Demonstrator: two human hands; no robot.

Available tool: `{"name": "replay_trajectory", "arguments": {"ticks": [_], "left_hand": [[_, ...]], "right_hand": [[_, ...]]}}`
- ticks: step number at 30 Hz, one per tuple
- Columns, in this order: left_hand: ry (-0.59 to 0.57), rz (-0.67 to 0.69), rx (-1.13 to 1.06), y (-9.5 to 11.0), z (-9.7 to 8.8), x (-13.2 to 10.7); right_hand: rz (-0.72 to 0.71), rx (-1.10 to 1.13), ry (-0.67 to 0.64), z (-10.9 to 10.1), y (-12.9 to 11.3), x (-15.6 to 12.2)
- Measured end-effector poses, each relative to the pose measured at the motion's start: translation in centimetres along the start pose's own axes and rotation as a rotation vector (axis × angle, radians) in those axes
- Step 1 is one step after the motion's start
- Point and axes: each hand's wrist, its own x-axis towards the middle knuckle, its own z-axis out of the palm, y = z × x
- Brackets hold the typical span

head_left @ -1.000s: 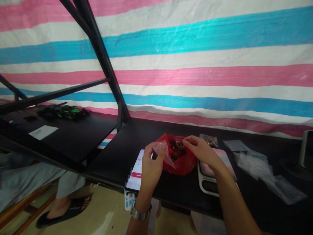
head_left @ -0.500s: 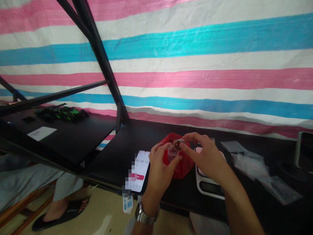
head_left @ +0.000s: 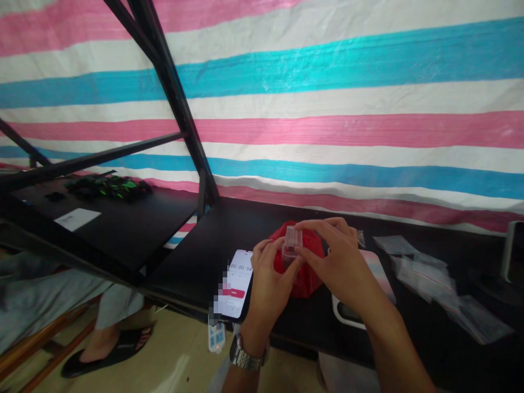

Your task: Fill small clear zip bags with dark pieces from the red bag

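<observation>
Above a red plastic bag (head_left: 307,281) I hold a small clear plastic container (head_left: 293,240) in both hands. My left hand (head_left: 272,275), with a metal watch at the wrist, grips the container's lower left side between thumb and fingers. From the upper right, my right hand (head_left: 333,245) pinches its right edge with thumb and index finger. The upper part looks ribbed and stands tilted over the lower part; whether the two are joined, I cannot tell. Fingers hide some of the container, and its contents are not clear.
A phone (head_left: 239,284) running a timer lies left of my hands. Right of the bag sits a white digital scale (head_left: 379,267), partly under my right forearm. Clear zip bags (head_left: 426,275) spread further right, near a stand (head_left: 507,256). Another person's sandalled foot (head_left: 102,346) shows lower left.
The clear container has turned in my hands: its ribbed upper part now faces me, and the brown contents seen before are out of sight. My right hand has shifted slightly left and up.
</observation>
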Motion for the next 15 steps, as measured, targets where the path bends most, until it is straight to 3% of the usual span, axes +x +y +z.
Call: {"name": "replay_trajectory", "arguments": {"ticks": [4, 6, 8, 11, 13, 15], "left_hand": [[0.046, -0.139, -0.106, 1.1, -1.3, 0.4], [0.011, -0.262, -0.206, 1.8, -2.7, 0.7], [-0.174, -0.372, -0.323, 2.4, -4.4, 0.9], [-0.543, -0.455, -0.308, 2.8, -6.4, 0.6], [-0.732, -0.492, -0.24, 2.8, -6.8, 0.2], [-0.842, -0.508, -0.195, 2.5, -6.2, -0.3]], "right_hand": [[0.068, 0.045, 0.145, -0.2, 1.1, 0.5], [0.122, 0.018, 0.093, 0.4, 2.2, 0.5], [0.157, -0.034, -0.081, 1.4, 3.2, 0.4], [0.201, -0.153, -0.311, 3.4, 4.1, 0.1], [0.228, -0.249, -0.369, 4.3, 4.3, 0.0], [0.228, -0.328, -0.385, 4.6, 4.3, -0.1]]}}
